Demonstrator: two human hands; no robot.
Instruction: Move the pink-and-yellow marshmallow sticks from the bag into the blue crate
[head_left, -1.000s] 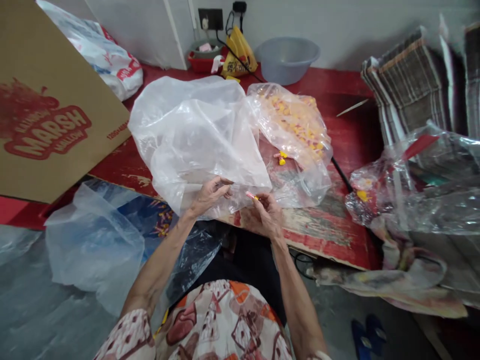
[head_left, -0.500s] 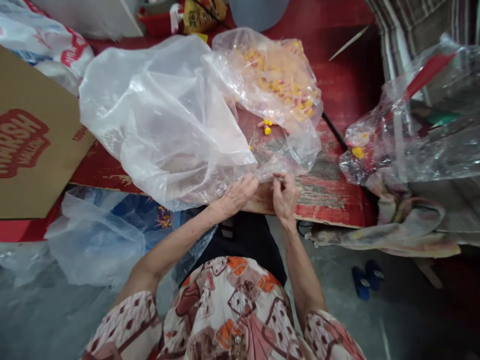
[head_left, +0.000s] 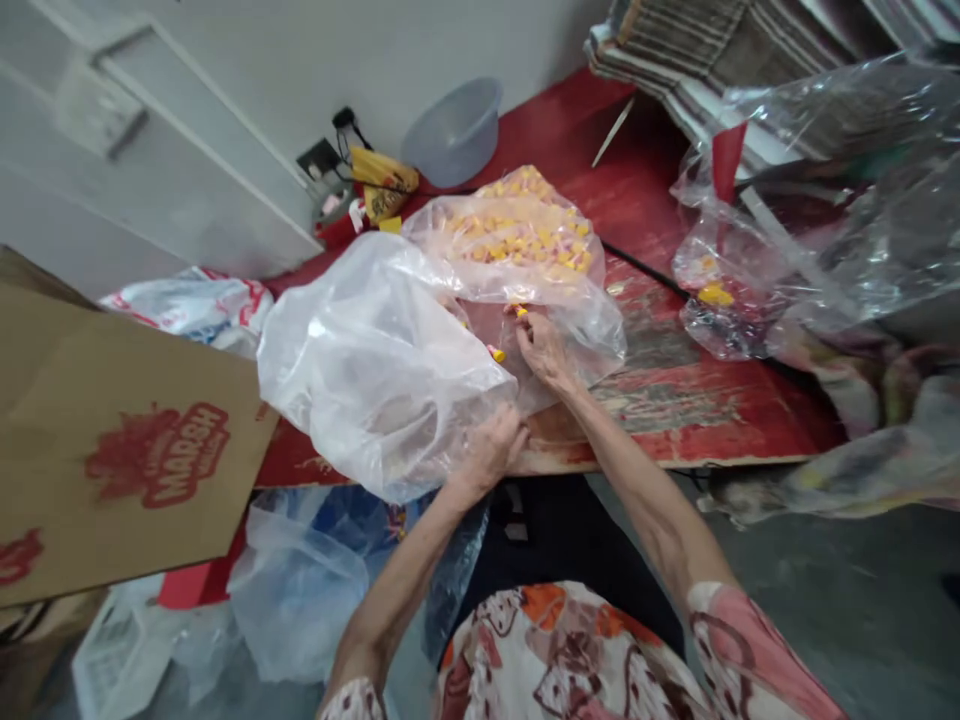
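My left hand [head_left: 493, 445] is at the table's front edge, its fingers curled on the lower edge of a large cloudy plastic bag [head_left: 360, 350]. My right hand [head_left: 546, 350] reaches farther in, fingertips closed on a small yellow-and-pink plastic piece [head_left: 520, 311]. Another small yellow-and-pink piece [head_left: 496, 353] lies beside the bag's edge, left of my right hand. Behind my hands, a clear plastic bag [head_left: 611, 335] spreads over the table, with a heap of many yellow-and-pink pieces [head_left: 540, 240] in its far part.
The worn red table [head_left: 675, 400] bears a blue-grey basin [head_left: 454, 140] and a yellow packet [head_left: 382, 185] at the back. A cardboard box [head_left: 135, 450] stands at left. Clear plastic wrapping [head_left: 825, 220] bulges at right. More plastic bags [head_left: 300, 580] hang below the table at left.
My right hand has moved forward from the table edge to the small pieces and pinched one. My left hand remains near the front edge, now more curled. The view has tilted up.
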